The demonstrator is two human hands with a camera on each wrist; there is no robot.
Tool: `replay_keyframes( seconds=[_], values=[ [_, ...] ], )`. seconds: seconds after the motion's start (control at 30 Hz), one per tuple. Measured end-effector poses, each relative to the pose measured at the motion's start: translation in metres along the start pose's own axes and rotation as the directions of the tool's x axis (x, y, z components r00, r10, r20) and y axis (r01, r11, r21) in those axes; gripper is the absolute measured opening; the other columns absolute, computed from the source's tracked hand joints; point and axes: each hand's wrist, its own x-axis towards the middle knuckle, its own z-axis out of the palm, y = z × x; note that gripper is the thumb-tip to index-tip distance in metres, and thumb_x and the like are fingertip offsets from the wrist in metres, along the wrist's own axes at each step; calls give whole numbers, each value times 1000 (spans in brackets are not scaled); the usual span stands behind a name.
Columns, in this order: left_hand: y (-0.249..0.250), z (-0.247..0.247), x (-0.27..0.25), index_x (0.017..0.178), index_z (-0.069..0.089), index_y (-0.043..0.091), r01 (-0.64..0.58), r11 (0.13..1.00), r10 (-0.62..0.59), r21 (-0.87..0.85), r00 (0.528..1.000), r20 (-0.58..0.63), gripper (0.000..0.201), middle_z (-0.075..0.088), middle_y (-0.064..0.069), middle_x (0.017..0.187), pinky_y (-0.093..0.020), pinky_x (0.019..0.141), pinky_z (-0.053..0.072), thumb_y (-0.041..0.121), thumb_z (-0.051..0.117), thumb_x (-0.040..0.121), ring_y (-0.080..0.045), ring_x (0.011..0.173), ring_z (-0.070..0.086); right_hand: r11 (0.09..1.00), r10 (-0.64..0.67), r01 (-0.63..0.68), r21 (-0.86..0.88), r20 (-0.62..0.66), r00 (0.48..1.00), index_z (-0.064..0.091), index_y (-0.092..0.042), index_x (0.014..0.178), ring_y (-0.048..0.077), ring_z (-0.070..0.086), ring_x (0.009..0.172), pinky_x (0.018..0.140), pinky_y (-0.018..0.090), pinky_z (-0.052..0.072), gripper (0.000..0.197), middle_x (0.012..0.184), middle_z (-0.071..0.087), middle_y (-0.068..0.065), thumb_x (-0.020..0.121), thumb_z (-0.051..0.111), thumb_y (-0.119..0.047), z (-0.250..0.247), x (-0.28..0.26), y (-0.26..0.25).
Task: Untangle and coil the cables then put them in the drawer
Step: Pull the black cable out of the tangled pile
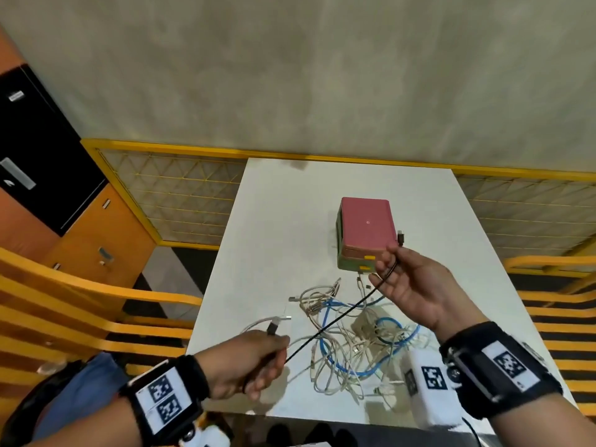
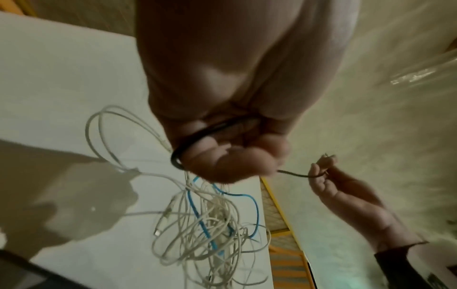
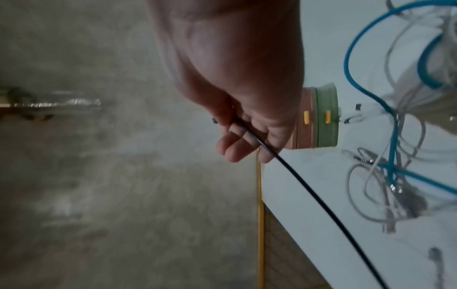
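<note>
Left hand (image 1: pixel 248 362) low with fingers (image 2: pixel 222 162) curled tight — right hand (image 1: pixel 416 285) raised, palm up, thumb pinching.

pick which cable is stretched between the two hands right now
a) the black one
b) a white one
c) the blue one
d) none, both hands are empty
a: the black cable runs taut from the left hand up to the right hand, above the white and blue tangle lying on the table.

Cable tangle blurred in wrist views

The right hand (image 1: pixel 416 285) covers the drawer box's (image 1: pixel 366 227) near right corner; the white cables (image 3: pixel 395 195) smear together, plugs indistinct.
</note>
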Motion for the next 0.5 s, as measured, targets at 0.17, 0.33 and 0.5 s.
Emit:
replay_keyframes(
  seconds=[0.17, 0.33, 0.5],
  values=[
    [45, 25, 3, 95, 65, 4, -422, 901, 434, 101, 865, -254, 29, 55, -5, 72, -24, 43, 34, 24, 45, 102, -12, 43, 41, 955, 69, -34, -295, 110, 992, 56, -13, 96, 23, 73, 80, 68, 35, 57, 16, 90, 75, 13, 103, 41, -13, 8, -19, 18],
    [59, 77, 29, 91, 69, 22, -522, 769, 623, 369, 741, -250, 7, 70, 10, 81, -30, 75, 52, 23, 69, 84, -4, 75, 63, 907, 233, -122, -404, 239, 943, 59, -7, 96, 21, 61, 78, 68, 35, 53, 12, 100, 65, 19, 99, 47, -4, 9, -38, 38],
    [32, 97, 32, 87, 66, 13, -542, 827, 562, 148, 789, -248, 18, 65, 8, 69, -10, 52, 45, -5, 66, 86, 1, 59, 59, 865, 333, -187, -466, 254, 908, 64, -1, 103, 25, 62, 86, 75, 35, 49, 18, 96, 67, 19, 100, 46, -3, -2, -41, 45]
  ],
)
